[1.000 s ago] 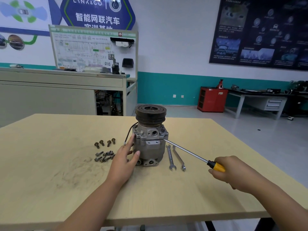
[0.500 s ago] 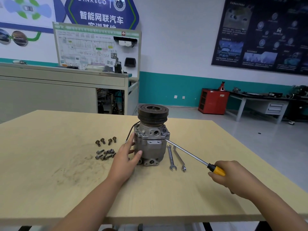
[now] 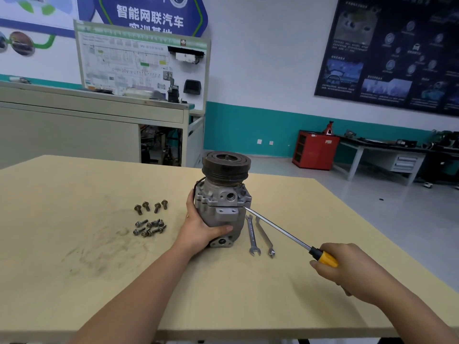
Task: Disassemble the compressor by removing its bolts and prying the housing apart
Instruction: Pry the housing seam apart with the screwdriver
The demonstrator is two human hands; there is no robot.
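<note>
Left of centre on the table, the bolts lie loose. Four sit in a row nearer the far edge and the rest are heaped just behind them toward the near edge, so the bolt removal looks finished.

The left hand grips the compressor. Its fingers curl round the left flank and the thumb lies across the lower front of the body. A second ago that hand only rested against the side, with the fingers straighter and the thumb low. It has since wrapped further round and tightened, which reads as bracing the body for a levering push.

The compressor stands upright about midway between the left and right edges, toward the far edge, with its dark pulley on top. No gap shows yet at the seam between the housing halves.

Two wrenches lie side by side just right of it, untouched.

The screwdriver slants from the seam on the compressor's right side down toward the near right corner. Its tip is at the joint, as it was before. The right hand has its fingers closed round the yellow handle.

With the grip now firm and the blade seated, the prying step seems about to start. The blade could skip off the seam toward the left hand.
</note>
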